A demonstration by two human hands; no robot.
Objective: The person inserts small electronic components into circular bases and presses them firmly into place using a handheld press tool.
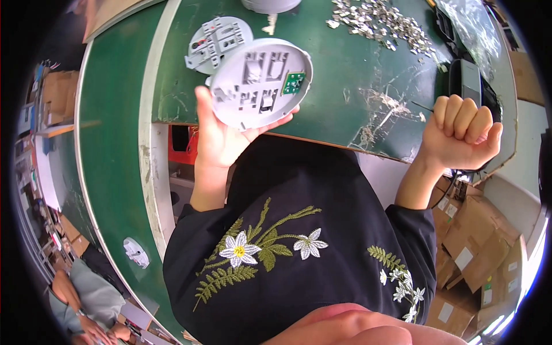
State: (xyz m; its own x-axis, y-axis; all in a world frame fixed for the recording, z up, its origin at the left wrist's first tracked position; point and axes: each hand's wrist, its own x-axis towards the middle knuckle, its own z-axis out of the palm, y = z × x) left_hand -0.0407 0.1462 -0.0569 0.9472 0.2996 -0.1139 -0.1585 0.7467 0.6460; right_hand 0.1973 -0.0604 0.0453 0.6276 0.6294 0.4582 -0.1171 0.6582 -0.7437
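Observation:
My left hand [221,135] grips a round, shallow, light-grey plastic housing [233,109] from below, with its inner side turned up. Inside the housing are several rectangular openings, and a small green circuit board [294,83] sits near its right wall. Just behind it, a round grey plate [229,31] with raised fittings lies on the bench, partly covered by the housing. My right hand [463,129], off to the right above the bench edge, is closed in a fist. A thin dark pointed tool [424,107] sticks out of it to the left; its handle is hidden by my fingers.
A pile of small metal pieces [382,26] lies on the green bench [339,75]. Another grey round part [264,4] stands at the far edge. A dark grey box-shaped device [468,80] and clear plastic bag [474,34] are right. Cardboard boxes [474,224] stand below; another person [92,293] sits lower left.

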